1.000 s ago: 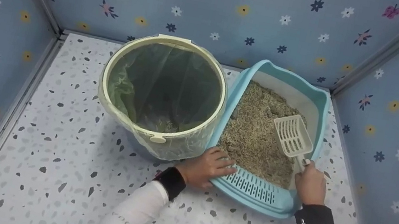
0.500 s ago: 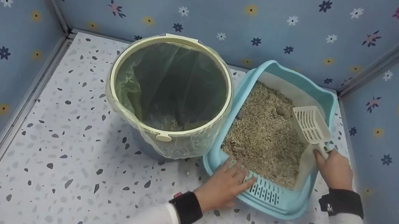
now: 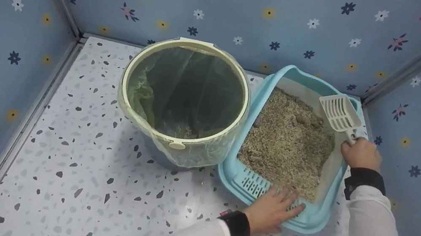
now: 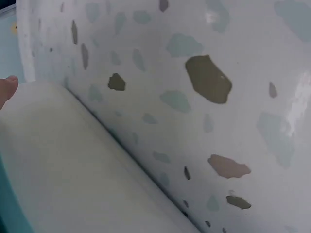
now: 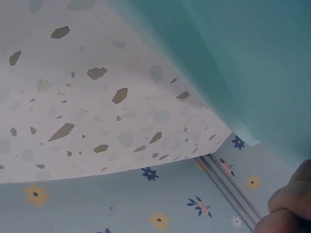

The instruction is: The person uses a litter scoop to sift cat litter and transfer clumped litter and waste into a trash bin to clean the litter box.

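Observation:
My right hand (image 3: 362,154) grips the handle of a pale slotted litter scoop (image 3: 340,113) over the right rim of a blue litter box (image 3: 315,221). The scoop's head is raised above the box's far right part, and no clump shows on it. Sandy litter (image 3: 289,144) covers the box floor, with a few darker lumps. On the box's slotted front ledge rests my left hand (image 3: 273,210), its fingers spread. The left wrist view has the box's pale lower side (image 4: 73,160) and one fingertip; in the right wrist view, curled fingers (image 5: 291,204) appear beside the blue wall.
Left of the box stands a bin with a cream rim (image 3: 125,82) and a translucent greenish liner (image 3: 195,158) folded over it. Some crumbs lie at its bottom. Flower-patterned panels (image 3: 247,24) enclose the speckled white surface (image 3: 94,201) at the back and sides.
My left hand has slid rightward along the box's front ledge. The right hand has moved back and to the right, carrying the scoop higher. The view has shifted slightly.

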`<state>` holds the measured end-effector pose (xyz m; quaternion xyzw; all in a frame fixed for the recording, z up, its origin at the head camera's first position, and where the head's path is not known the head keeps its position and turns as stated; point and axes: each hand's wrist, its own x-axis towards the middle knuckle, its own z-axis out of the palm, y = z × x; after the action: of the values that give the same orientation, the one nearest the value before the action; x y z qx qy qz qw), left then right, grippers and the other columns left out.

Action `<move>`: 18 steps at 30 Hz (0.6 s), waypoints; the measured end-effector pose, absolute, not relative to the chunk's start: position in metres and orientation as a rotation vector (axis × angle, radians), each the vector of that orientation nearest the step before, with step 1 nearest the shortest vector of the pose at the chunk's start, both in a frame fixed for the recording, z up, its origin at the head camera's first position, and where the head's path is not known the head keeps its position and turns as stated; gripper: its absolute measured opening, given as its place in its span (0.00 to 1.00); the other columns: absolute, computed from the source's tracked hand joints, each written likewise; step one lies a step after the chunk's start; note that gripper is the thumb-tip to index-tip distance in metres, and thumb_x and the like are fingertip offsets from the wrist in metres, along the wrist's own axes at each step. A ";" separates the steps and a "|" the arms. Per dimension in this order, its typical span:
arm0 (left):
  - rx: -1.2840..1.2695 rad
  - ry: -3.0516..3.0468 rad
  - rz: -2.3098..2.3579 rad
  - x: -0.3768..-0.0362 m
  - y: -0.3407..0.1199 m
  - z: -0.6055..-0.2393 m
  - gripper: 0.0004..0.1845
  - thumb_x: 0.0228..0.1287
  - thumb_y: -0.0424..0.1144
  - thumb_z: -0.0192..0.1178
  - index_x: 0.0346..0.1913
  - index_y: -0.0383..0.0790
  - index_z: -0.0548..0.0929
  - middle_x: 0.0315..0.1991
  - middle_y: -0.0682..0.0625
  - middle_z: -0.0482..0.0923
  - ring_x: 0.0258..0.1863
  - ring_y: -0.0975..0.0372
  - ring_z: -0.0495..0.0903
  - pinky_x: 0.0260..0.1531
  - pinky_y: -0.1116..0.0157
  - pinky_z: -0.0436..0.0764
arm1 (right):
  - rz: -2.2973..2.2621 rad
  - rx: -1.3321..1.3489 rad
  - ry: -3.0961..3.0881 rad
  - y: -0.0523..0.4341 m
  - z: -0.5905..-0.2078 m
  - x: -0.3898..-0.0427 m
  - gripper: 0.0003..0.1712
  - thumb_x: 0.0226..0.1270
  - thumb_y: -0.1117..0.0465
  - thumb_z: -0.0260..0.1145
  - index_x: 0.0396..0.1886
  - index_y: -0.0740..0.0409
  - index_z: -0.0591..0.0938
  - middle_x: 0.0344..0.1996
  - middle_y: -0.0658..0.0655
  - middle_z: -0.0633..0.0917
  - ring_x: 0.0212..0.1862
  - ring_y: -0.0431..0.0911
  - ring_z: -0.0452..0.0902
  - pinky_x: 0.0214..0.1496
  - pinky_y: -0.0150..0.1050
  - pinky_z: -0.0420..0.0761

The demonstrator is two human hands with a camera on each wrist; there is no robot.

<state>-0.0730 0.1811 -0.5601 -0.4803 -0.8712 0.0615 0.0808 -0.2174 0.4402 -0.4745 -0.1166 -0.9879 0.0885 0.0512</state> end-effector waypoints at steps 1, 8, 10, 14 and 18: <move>-1.439 -2.597 0.183 -0.074 0.182 -0.562 0.50 0.56 0.71 0.49 0.75 0.52 0.44 0.73 0.45 0.52 0.70 0.50 0.55 0.68 0.49 0.54 | 0.276 -0.367 -3.012 0.440 -0.475 -0.218 0.17 0.59 0.55 0.55 0.20 0.66 0.72 0.15 0.62 0.72 0.18 0.56 0.68 0.18 0.49 0.65; -1.452 -2.567 0.220 -0.076 0.182 -0.564 0.42 0.66 0.59 0.47 0.75 0.49 0.43 0.71 0.46 0.56 0.69 0.51 0.59 0.68 0.50 0.54 | 0.382 -0.409 -3.000 0.438 -0.478 -0.221 0.16 0.57 0.61 0.53 0.32 0.74 0.75 0.21 0.72 0.77 0.19 0.60 0.73 0.19 0.50 0.68; -1.460 -2.567 0.195 -0.076 0.182 -0.565 0.41 0.66 0.58 0.48 0.75 0.49 0.44 0.72 0.46 0.56 0.69 0.51 0.59 0.68 0.50 0.54 | 0.386 -0.400 -2.982 0.437 -0.478 -0.221 0.15 0.56 0.62 0.53 0.31 0.74 0.74 0.21 0.72 0.76 0.20 0.61 0.73 0.19 0.51 0.68; -1.484 -2.557 0.086 -0.077 0.181 -0.568 0.40 0.66 0.55 0.50 0.75 0.50 0.47 0.71 0.46 0.58 0.68 0.53 0.61 0.69 0.52 0.55 | 0.375 -0.406 -2.965 0.437 -0.479 -0.219 0.15 0.56 0.62 0.53 0.31 0.76 0.74 0.22 0.73 0.75 0.22 0.63 0.72 0.22 0.55 0.70; -1.507 -2.532 0.044 -0.080 0.178 -0.569 0.38 0.66 0.53 0.51 0.75 0.52 0.49 0.70 0.48 0.59 0.67 0.55 0.63 0.69 0.53 0.56 | 0.384 -0.430 -2.963 0.437 -0.480 -0.215 0.18 0.57 0.62 0.53 0.33 0.79 0.74 0.24 0.76 0.76 0.25 0.66 0.74 0.25 0.58 0.71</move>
<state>-0.0795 0.1780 -0.5693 -0.5090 -0.8551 0.0149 0.0972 -0.2152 0.4368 -0.4797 -0.1421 -0.9797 0.1269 0.0617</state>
